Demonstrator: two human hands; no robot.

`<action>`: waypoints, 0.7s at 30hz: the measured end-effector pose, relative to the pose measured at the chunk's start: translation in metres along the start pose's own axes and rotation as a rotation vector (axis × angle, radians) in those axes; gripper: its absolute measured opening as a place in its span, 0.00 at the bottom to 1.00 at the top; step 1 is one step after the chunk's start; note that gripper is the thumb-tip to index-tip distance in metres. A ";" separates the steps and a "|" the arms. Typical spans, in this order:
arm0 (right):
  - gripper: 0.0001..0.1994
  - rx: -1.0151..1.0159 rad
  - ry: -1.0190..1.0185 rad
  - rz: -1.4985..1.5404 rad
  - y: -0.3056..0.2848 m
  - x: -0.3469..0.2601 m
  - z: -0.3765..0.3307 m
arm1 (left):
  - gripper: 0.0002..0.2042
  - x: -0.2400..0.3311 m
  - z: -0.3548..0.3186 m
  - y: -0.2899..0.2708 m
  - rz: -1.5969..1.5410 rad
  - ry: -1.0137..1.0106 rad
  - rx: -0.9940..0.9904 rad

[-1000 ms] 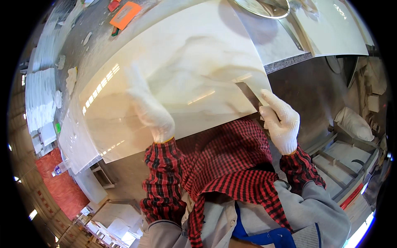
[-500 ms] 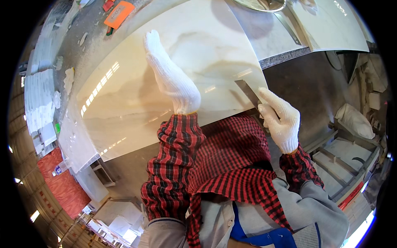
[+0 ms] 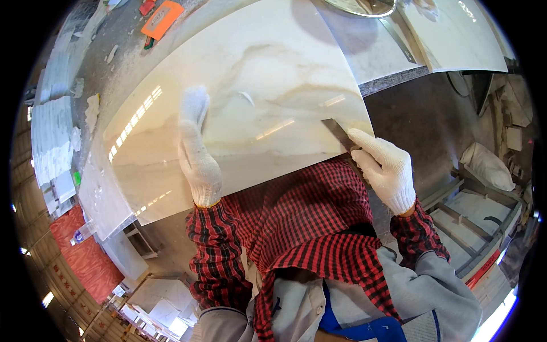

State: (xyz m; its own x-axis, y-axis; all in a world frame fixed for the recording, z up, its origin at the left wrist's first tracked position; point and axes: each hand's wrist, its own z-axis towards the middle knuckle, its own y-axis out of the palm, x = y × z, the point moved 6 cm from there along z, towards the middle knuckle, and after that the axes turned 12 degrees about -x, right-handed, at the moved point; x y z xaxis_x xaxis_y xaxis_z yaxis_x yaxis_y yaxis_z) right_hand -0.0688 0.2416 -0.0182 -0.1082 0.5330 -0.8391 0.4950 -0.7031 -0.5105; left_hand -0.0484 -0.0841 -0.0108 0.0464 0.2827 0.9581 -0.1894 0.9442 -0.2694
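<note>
Presently, from the remote station, I log one head view looking down on a large glossy cream marble slab [image 3: 245, 102] with tan veining, which fills the frame from about 9 o'clock up to 1 o'clock.

Left hand [image 3: 196, 151]: white knit glove, lying flat on the slab surface with the fingers stretched out and together, pointing toward 12 o'clock. Palm down, holding nothing; it sits just inside the slab's near edge, left of frame centre. Red-and-black checked sleeve [image 3: 216, 251] runs from the wrist down toward 6 o'clock.

Right hand [image 3: 387, 171]: also in a white knit glove, at about 3 o'clock from centre, at the slab's near right corner. Fingers are curled round a flat dark metal blade [image 3: 337, 134], a scraper-like tool, whose free end points toward 11 o'clock and rests against the slab's edge. I cannot tell how the handle is shaped; the glove hides it.

Surroundings: an orange flat tool [image 3: 162, 20] lies on the grey floor at 11 o'clock, well apart from both hands. A second pale slab [image 3: 456, 34] lies at 1 o'clock, beyond a grey speckled strip. A white sack [image 3: 490, 165] sits at 3 o'clock, near the right rim. Stacked white tiles [image 3: 51, 137] stand at 9 o'clock.
</note>
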 end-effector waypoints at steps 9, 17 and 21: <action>0.20 -0.059 0.041 -0.099 -0.001 -0.012 0.005 | 0.25 0.007 0.034 0.037 0.093 0.054 -0.267; 0.24 -0.193 0.108 -0.314 -0.007 -0.036 0.011 | 0.28 0.008 0.038 0.044 -0.058 -0.059 -0.389; 0.21 -0.162 -0.045 -0.464 -0.011 -0.049 0.020 | 0.40 0.009 0.030 0.030 -0.134 -0.174 -0.305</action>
State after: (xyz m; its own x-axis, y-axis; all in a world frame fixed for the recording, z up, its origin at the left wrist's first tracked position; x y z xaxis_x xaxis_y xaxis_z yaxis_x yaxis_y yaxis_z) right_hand -0.0864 0.2135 0.0249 -0.3845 0.7492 -0.5393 0.5130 -0.3123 -0.7996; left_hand -0.0829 -0.0583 -0.0075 -0.1211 0.1450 0.9820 0.1093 0.9852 -0.1320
